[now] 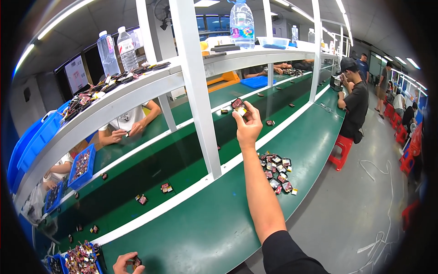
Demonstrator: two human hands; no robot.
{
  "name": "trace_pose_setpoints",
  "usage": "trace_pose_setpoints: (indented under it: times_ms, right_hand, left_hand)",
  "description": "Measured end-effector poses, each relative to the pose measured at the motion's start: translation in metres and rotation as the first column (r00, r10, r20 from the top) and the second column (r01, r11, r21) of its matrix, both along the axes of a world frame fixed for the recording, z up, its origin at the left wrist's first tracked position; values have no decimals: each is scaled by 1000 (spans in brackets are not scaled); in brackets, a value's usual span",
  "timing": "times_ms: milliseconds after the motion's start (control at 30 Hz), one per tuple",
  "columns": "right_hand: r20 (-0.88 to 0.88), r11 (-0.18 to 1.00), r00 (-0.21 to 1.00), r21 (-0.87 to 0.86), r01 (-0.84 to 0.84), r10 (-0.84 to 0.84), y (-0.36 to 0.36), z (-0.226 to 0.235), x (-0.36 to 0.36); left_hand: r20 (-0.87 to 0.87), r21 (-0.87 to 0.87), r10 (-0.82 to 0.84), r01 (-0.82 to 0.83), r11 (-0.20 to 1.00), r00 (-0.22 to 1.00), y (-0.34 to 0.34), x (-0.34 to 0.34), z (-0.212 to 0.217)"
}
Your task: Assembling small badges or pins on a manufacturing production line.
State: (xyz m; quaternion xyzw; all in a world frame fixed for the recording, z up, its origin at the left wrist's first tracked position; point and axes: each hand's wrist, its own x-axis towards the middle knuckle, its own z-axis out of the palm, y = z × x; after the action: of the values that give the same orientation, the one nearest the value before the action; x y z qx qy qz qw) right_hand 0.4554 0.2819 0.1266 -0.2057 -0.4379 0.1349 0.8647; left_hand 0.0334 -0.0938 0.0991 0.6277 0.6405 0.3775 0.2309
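My right hand (pixel 249 126) is stretched far forward over the conveyor belt. Its thumb and fingers pinch a small dark-red electronic module (pixel 237 104) with a pale and yellow tab. Low in the picture, near the bench's front-left part, my left hand (pixel 124 263) is closed on another small dark module (pixel 136 261); the lower part of this hand is cut off. A heap of similar modules (pixel 276 172) lies on the green bench (pixel 196 228), beside my right forearm. Several loose modules (pixel 142 199) are scattered along the green belt (pixel 180 157).
A blue bin (pixel 98 265) full of modules stands at the lower left. White posts (pixel 196 86) and a shelf (pixel 123 89) with bottles rise over the belt. Across it, a person's hands (pixel 119 135) work on a small part. At the right, a co-worker (pixel 355 98) sits on a red stool (pixel 342 150).
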Motion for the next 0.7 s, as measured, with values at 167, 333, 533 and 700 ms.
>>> trace_pose_setpoints:
  times_ms: [167,333,533,700]
  right_hand:
    - [73,958,955,31,285,-287,-5,4,-1]
    - [66,942,940,51,332,-335,-5,2,2]
    - [153,939,932,-52,339,-328,10,-24,2]
    - [357,583,917,-712,391,-177,56,-131,23]
  left_hand:
    - [-16,9,-4,4,1000,1000,1,1,0]
    - [-4,4,-13,13,1000,1000,-1,6,2]
    - [-8,-9,6,-7,1000,1000,-3,5,4]
    - [-47,21,-27,28,999,999,-2,4,4]
